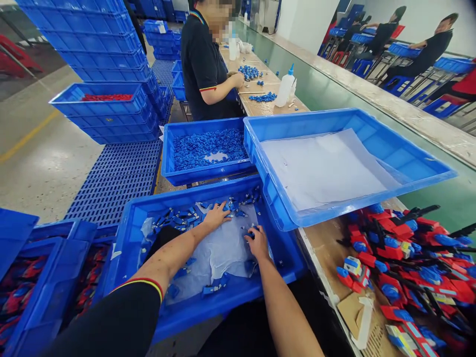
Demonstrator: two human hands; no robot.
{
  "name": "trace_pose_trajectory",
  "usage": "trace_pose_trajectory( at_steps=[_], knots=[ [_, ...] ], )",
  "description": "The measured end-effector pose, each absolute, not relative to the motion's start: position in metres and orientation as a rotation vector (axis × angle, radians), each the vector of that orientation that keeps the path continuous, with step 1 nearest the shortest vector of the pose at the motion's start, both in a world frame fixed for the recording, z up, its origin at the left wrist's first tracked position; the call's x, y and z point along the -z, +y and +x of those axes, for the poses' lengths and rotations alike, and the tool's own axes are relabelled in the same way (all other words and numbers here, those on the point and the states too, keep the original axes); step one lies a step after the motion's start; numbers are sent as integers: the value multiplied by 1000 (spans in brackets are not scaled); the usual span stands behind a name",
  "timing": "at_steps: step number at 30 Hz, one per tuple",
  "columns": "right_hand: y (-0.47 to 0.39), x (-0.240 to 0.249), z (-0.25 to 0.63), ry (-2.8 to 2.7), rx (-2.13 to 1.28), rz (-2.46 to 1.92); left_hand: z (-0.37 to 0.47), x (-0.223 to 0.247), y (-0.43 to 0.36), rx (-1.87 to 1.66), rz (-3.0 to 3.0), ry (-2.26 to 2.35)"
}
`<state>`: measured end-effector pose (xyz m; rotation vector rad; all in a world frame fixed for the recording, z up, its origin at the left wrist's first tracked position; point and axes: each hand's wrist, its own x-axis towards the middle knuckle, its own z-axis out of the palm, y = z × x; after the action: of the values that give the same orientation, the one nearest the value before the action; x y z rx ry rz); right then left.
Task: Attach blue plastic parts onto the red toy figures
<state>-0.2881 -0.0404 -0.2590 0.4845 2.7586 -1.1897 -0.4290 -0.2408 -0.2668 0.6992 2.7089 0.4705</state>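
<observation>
Both hands reach into a blue plastic tray [141, 210] lined with a thin white sheet [226, 248]. Small blue plastic parts [180, 218], some with light grey ends, lie scattered along its far side. My left hand [216, 216] is palm down over the far middle of the tray, fingers outstretched, touching or just above a few parts. To its right, my right hand [257, 243] has fingers and thumb curled together near the tray's right wall. A small dark bit shows at its fingertips, too small to name. More blue parts [216, 285] rest near the front wall.
A large lined tray [349, 114] overhangs the right edge. Beyond stands a bin of small blue pieces [208, 144]. Red and blue toy-like assemblies [397, 258] are heaped on the right table. A co-worker [204, 59] sits ahead; stacked crates [107, 109] stand left.
</observation>
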Motion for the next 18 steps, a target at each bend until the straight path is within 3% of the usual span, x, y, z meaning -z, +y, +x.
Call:
trace_pose_trajectory(
  at_steps=[5, 11, 15, 18],
  knots=[
    [-20, 257, -284, 2624, 1678, 811, -449, 256, -246, -897, 589, 2715],
    [-16, 246, -278, 2058, 2254, 1052, -451, 221, -260, -1758, 131, 2659],
    [-28, 216, -280, 1576, 2559, 1053, -415, 180, -275, -2281, -71, 2239],
    [-42, 173, -243, 1233, 2742, 977, -374, 141, -238, -2416, 33, 1778]
  ],
)
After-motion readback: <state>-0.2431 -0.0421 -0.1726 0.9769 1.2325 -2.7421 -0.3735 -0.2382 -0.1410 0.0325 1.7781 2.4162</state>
